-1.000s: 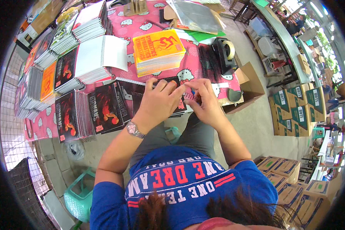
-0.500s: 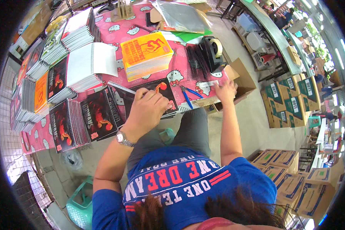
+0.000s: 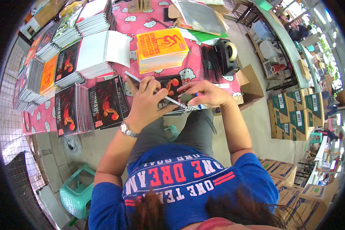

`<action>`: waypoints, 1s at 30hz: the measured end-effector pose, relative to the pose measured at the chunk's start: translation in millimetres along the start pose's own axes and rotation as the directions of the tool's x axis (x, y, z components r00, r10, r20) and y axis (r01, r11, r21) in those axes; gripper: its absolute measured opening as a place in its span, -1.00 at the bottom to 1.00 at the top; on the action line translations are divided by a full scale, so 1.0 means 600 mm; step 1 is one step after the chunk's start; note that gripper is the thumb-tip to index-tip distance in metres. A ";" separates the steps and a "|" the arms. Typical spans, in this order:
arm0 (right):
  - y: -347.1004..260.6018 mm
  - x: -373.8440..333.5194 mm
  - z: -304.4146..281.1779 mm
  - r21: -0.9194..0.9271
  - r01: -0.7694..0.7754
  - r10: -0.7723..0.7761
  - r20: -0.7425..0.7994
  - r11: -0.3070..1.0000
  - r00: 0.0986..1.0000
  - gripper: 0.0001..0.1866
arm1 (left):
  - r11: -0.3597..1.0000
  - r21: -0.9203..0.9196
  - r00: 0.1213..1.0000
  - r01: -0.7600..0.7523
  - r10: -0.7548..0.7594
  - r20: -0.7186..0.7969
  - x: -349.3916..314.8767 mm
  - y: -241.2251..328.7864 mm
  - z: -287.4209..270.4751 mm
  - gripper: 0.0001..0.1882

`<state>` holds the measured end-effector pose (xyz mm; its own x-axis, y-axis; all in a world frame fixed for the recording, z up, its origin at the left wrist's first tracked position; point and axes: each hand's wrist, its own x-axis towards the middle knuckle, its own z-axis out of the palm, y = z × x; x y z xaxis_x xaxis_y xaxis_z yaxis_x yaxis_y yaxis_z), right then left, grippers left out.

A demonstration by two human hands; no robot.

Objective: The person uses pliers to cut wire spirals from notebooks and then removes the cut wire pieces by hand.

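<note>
My left hand [image 3: 147, 96], with a watch on the wrist, grips a notebook [image 3: 132, 78] raised on edge, its pale page edge running slantwise toward my right hand. Behind it lies a black-covered notebook [image 3: 171, 85] with a red-orange figure. My right hand [image 3: 209, 94] is closed at the near right corner of the raised notebook. A dark spiral binding coil [image 3: 209, 122] hangs from beneath its fingertips, over my leg. Against the thumb and fingers shows a small dark grey-green piece [image 3: 186, 98] whose kind I cannot make out. The blue-handled pliers are mostly hidden by this hand.
More black-covered notebooks [image 3: 107, 100] lie at the left. Piles of spiral notebooks [image 3: 92, 53] stand behind them. A yellow-covered stack [image 3: 161, 51] is at the middle back. Loose black coils [image 3: 211, 63] lie beside a tape dispenser [image 3: 224, 57]. An open carton [image 3: 253, 84] adjoins the table's right end.
My right hand has come left from beside the carton to the notebook's corner, now with a coil hanging from it. My left hand has tilted the notebook up on edge.
</note>
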<state>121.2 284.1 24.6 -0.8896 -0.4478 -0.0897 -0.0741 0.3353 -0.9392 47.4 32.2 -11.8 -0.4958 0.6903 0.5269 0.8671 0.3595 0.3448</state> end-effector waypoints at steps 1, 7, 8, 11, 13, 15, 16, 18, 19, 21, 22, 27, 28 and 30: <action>0.001 0.002 0.005 0.341 0.166 -0.169 -0.021 0.925 0.985 -0.50 | 1.000 0.025 1.000 -0.003 0.004 -0.019 0.002 0.002 0.000 -0.55; 0.002 0.008 0.000 0.458 0.199 -0.188 -0.070 0.866 0.980 -0.50 | 1.000 0.005 0.999 -0.017 0.017 -0.029 0.009 -0.003 0.001 -0.57; -0.003 0.013 -0.002 0.458 0.197 -0.188 -0.064 0.867 0.980 -0.50 | 1.000 -0.001 0.999 -0.031 0.031 -0.031 0.010 -0.005 0.001 -0.57; 0.007 0.032 0.006 -0.105 -0.094 0.085 -0.080 0.990 0.993 -0.45 | 0.999 -0.022 0.999 -0.037 0.038 0.036 0.012 -0.011 -0.006 -0.62; 0.007 0.025 0.017 0.332 0.135 -0.131 -0.035 0.934 0.991 -0.44 | 0.998 -0.031 0.998 -0.055 0.056 0.021 0.015 -0.011 -0.006 -0.60; -0.017 0.027 0.011 0.434 0.253 -0.256 -0.053 0.865 0.965 -0.39 | 0.997 -0.053 0.997 -0.064 0.066 0.044 0.021 -0.015 -0.010 -0.59; -0.016 0.032 0.009 0.436 0.255 -0.261 -0.047 0.863 0.964 -0.39 | 0.997 -0.046 0.997 -0.059 0.061 0.043 0.018 -0.015 -0.011 -0.59; -0.009 0.039 0.005 -0.017 -0.038 0.037 -0.077 0.999 0.996 -0.37 | 0.997 -0.063 0.996 -0.047 0.051 0.067 0.014 -0.016 -0.009 -0.58; -0.004 0.033 0.012 0.500 0.295 -0.298 -0.076 0.814 0.952 -0.51 | 0.995 -0.064 0.992 -0.073 0.079 0.097 0.015 -0.021 -0.009 -0.53; -0.002 0.039 0.011 0.336 0.132 -0.117 -0.064 0.933 0.991 -0.52 | 0.994 -0.078 0.992 -0.072 0.080 0.100 0.022 -0.029 -0.010 -0.52; -0.002 0.042 0.012 0.164 -0.048 0.064 -0.092 0.985 0.994 -0.53 | 0.993 -0.094 0.990 -0.076 0.086 0.109 0.024 -0.031 -0.011 -0.51; -0.002 0.050 0.003 0.180 0.261 -0.263 -0.015 0.949 0.965 -0.37 | 0.991 -0.118 0.995 -0.063 0.071 0.070 0.026 -0.028 -0.010 -0.55; -0.003 0.051 0.005 0.180 0.267 -0.269 -0.015 0.947 0.963 -0.37 | 0.992 -0.112 0.995 -0.064 0.072 0.070 0.023 -0.028 -0.011 -0.55; -0.005 0.049 0.011 0.271 0.234 -0.219 -0.084 0.934 0.972 -0.39 | 0.995 -0.087 0.998 -0.046 0.050 0.049 0.014 -0.025 -0.005 -0.52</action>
<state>97.9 264.4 22.9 -0.8864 -0.4393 0.1462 -0.1549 -0.0161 -0.9878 30.3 30.6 -10.1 -0.4486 0.7377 0.5046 0.8814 0.2717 0.3864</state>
